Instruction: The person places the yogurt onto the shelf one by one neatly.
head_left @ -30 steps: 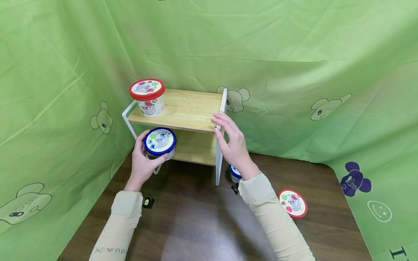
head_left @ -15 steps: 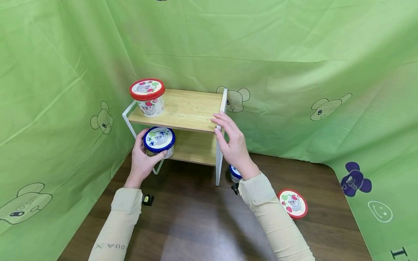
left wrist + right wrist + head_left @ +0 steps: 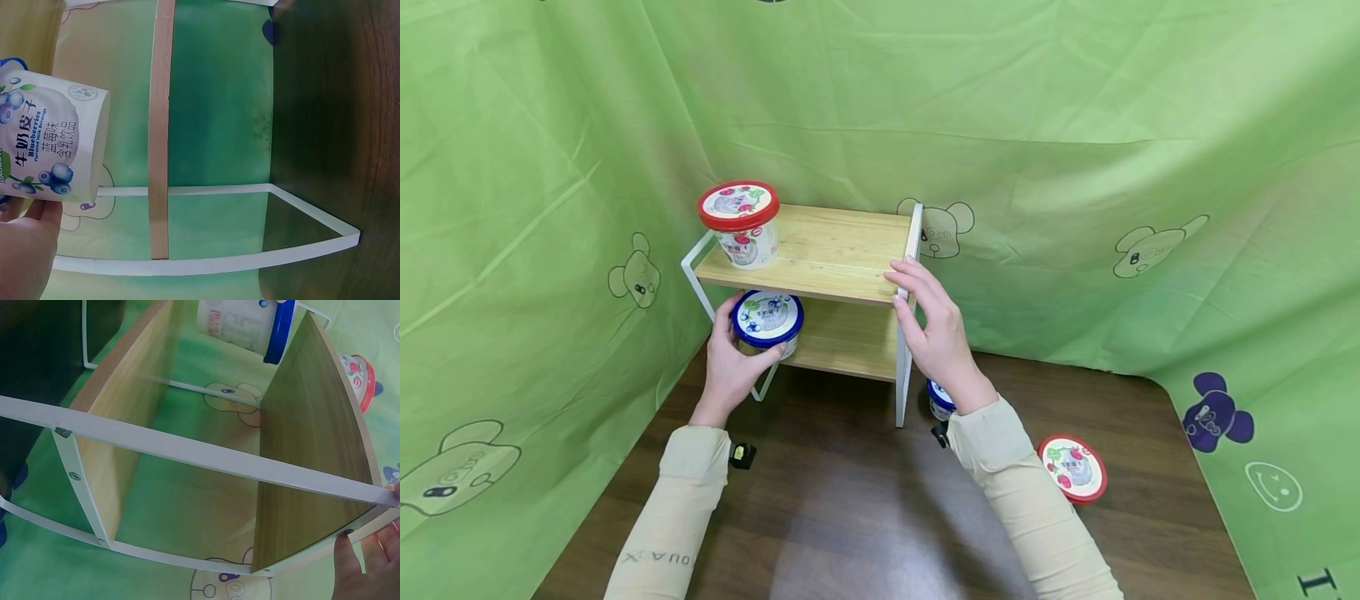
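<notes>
My left hand (image 3: 730, 367) grips a tub with a blue lid (image 3: 767, 318) and blueberry pictures, fingers and thumb round its side. The tub is upright at the left front of the two-tier wooden shelf (image 3: 842, 250), between its boards. In the left wrist view, a gap separates the tub's base (image 3: 100, 147) from the lower board (image 3: 160, 125). At the shelf's upper right corner, my right hand (image 3: 932, 325) holds the white frame, thumb and fingers on either side. A red-lidded tub (image 3: 745, 225) stands on the top board's left end.
Beyond the shelf's right side, another blue-lidded tub (image 3: 940, 400) stands on the dark wood floor (image 3: 850, 500), partly hidden by my right wrist. Farther right is a second red-lidded tub (image 3: 1072, 468), partly behind the sleeve. Green printed cloth (image 3: 1037, 192) hangs behind and on both sides.
My left hand has moved the blue-lidded tub slightly forward, toward the space between the boards. The right hand has stayed on the frame.
</notes>
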`<state>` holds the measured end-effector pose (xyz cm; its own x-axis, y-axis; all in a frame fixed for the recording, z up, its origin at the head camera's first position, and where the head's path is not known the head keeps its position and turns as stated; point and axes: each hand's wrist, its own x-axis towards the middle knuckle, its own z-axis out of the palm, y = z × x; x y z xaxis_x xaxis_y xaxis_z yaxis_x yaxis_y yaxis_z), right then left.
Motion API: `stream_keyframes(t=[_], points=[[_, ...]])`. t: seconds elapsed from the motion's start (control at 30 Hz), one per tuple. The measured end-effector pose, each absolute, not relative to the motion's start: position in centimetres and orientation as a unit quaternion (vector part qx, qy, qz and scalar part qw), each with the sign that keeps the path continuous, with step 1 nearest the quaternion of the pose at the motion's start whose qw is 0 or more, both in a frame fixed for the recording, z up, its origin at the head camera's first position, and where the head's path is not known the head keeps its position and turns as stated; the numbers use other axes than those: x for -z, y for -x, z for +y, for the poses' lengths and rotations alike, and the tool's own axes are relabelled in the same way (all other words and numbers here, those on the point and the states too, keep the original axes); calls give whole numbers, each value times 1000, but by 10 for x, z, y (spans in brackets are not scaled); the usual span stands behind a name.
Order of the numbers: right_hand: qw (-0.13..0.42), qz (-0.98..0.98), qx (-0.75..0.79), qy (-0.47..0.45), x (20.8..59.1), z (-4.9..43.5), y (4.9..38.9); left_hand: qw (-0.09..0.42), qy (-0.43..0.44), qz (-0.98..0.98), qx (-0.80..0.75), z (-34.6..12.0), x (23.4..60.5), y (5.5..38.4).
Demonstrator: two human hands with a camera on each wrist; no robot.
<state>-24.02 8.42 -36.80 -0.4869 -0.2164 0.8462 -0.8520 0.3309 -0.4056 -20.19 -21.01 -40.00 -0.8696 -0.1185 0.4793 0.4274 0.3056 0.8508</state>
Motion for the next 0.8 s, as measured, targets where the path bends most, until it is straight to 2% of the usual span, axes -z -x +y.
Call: stream_keyframes(t=[0.8], points=[[347, -736, -453, -365, 367, 84, 239, 222, 85, -776, 585, -214, 405, 215]])
